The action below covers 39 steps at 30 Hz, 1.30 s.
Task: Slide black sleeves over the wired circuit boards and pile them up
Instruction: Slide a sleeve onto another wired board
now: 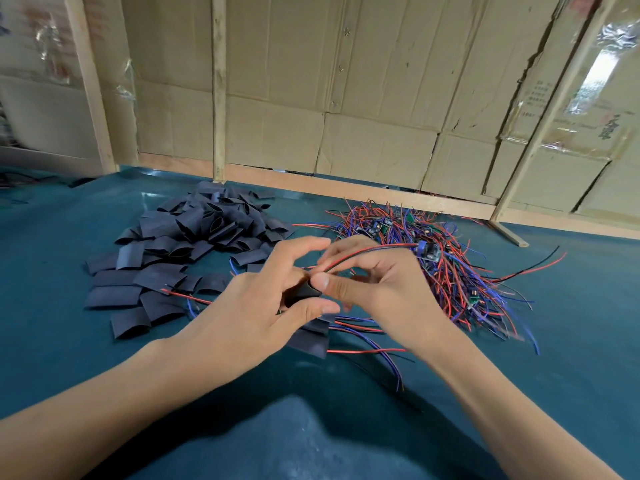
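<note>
Centrally, just in front of the heap of black sleeves [194, 233], the left hand [263, 306] grips one black sleeve [304, 292], fingers curled round it. The right hand [374, 285] pinches a red-and-black wire pair [367, 252] at that sleeve's mouth; its circuit board [429, 251] hangs over the tangle of wired boards [460, 271], right of the heap. All lie on the teal table [69, 341].
</note>
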Motion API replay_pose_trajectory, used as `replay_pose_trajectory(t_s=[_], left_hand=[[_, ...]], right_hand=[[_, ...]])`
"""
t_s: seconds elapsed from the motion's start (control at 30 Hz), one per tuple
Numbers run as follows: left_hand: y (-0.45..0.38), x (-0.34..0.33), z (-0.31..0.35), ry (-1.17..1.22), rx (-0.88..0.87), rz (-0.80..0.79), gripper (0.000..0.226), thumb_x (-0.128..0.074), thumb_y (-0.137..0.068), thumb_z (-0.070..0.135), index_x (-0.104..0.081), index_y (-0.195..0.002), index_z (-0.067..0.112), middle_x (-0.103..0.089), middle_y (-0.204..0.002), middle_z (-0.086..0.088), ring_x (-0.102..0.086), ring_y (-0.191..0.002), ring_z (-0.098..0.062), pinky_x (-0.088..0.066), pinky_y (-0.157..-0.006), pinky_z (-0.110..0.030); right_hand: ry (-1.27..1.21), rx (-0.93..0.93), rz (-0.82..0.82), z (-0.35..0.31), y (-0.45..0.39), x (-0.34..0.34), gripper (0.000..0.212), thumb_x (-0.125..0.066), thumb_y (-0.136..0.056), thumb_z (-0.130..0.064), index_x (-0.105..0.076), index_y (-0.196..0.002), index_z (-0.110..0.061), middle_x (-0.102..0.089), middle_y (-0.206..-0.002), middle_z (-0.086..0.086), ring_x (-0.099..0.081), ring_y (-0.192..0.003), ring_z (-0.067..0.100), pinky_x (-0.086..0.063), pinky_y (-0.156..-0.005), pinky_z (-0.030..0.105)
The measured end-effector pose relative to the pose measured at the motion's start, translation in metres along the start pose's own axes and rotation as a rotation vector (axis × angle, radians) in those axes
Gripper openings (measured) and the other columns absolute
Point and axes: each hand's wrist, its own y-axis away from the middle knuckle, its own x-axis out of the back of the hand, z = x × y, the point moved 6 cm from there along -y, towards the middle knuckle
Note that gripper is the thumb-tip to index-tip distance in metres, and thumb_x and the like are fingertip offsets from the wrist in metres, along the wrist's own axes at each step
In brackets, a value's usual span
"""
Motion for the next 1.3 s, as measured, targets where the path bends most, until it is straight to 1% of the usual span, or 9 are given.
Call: replay_pose_trajectory(t_s=[0.17,0.23,0.43,0.53,0.67,0.87,1.0,1.17,1.3], left_hand=[[-0.003,0.005,-0.007,-0.058,0.058,0.046,0.06,-0.063,-0.089,0.044,-0.028,-0.138,0.049,-0.068,-0.09,0.028,-0.064,-0.071,-0.012,-0.044,-0.07,-0.01],[-0.004,0.006,-0.006,-0.105,0.059,0.043,0.055,-0.062,-0.092,0.041,-0.029,-0.135,0.049,-0.066,-0.085,0.031,-0.064,-0.074,-0.004,-0.043,-0.072,-0.009],[-0.003,0.006,-0.005,-0.292,0.038,0.019,0.022,-0.06,-0.097,0.031,-0.061,-0.118,0.024,-0.071,-0.077,0.013,-0.056,-0.067,0.017,-0.038,-0.065,-0.004],[-0.006,0.006,-0.007,-0.376,0.06,-0.019,0.023,-0.055,-0.098,0.032,-0.065,-0.113,0.017,-0.072,-0.08,0.005,-0.058,-0.065,-0.004,-0.044,-0.065,-0.019],[-0.007,0.009,-0.007,-0.404,0.055,0.014,0.023,-0.055,-0.099,0.028,-0.068,-0.11,0.012,-0.071,-0.079,-0.002,-0.062,-0.067,-0.025,-0.051,-0.067,-0.041],[-0.008,0.023,-0.01,-0.401,0.041,0.167,0.01,-0.064,-0.094,0.021,-0.072,-0.098,0.015,-0.069,-0.069,0.005,-0.047,-0.05,0.004,-0.035,-0.053,-0.01],[-0.007,0.023,-0.008,-0.41,0.024,0.216,0.009,-0.067,-0.093,0.018,-0.073,-0.098,0.017,-0.07,-0.067,0.007,-0.055,-0.053,-0.004,-0.049,-0.056,-0.028],[-0.007,0.028,-0.007,-0.382,-0.019,0.252,0.008,-0.066,-0.093,0.012,-0.072,-0.097,0.015,-0.069,-0.065,0.005,-0.049,-0.057,0.022,-0.034,-0.056,0.0],[-0.009,0.027,-0.017,-0.45,0.02,0.189,0.021,-0.06,-0.095,0.031,-0.071,-0.108,0.019,-0.07,-0.073,0.006,-0.061,-0.067,-0.016,-0.052,-0.07,-0.033]], right_hand=[[-0.212,-0.271,-0.055,0.013,0.001,-0.014,0.031,-0.071,-0.09,-0.029,-0.077,-0.089,0.001,-0.068,-0.085,0.018,-0.051,-0.063,0.025,-0.045,-0.053,0.035],[-0.331,-0.391,-0.012,0.017,0.0,-0.016,0.051,-0.063,-0.093,-0.048,-0.077,-0.093,0.001,-0.057,-0.07,0.006,-0.047,-0.064,0.022,-0.041,-0.051,0.035],[-0.145,-0.467,0.097,0.024,0.004,-0.014,0.044,-0.054,-0.101,-0.04,-0.077,-0.097,-0.003,-0.053,-0.065,0.005,-0.05,-0.05,0.015,-0.04,-0.044,0.028],[0.072,-0.368,0.037,0.017,0.004,-0.016,0.065,-0.048,-0.102,-0.05,-0.053,-0.048,-0.014,-0.066,-0.088,0.038,-0.055,-0.05,0.031,-0.042,-0.051,0.02],[-0.066,-0.499,0.034,0.021,0.008,-0.022,0.067,-0.059,-0.088,-0.066,-0.06,-0.079,0.001,-0.057,-0.062,0.015,-0.041,-0.045,0.026,-0.038,-0.045,0.03],[-0.817,-0.751,0.245,0.02,0.01,-0.009,0.059,-0.063,-0.092,-0.049,-0.066,-0.119,0.003,-0.042,-0.061,-0.002,-0.039,-0.045,0.012,-0.033,-0.038,0.022],[-0.976,-0.787,0.354,0.025,0.016,-0.018,0.049,-0.062,-0.094,-0.043,-0.06,-0.114,0.002,-0.045,-0.06,0.002,-0.041,-0.043,0.013,-0.034,-0.037,0.022],[-1.018,-0.764,0.495,0.039,0.018,-0.008,0.033,-0.058,-0.097,-0.026,-0.064,-0.101,0.006,-0.051,-0.059,0.003,-0.048,-0.042,0.011,-0.04,-0.037,0.019],[-0.775,-0.638,0.433,0.034,0.007,0.013,0.029,-0.063,-0.095,-0.027,-0.073,-0.102,-0.001,-0.061,-0.066,0.002,-0.058,-0.051,0.012,-0.048,-0.044,0.022]])
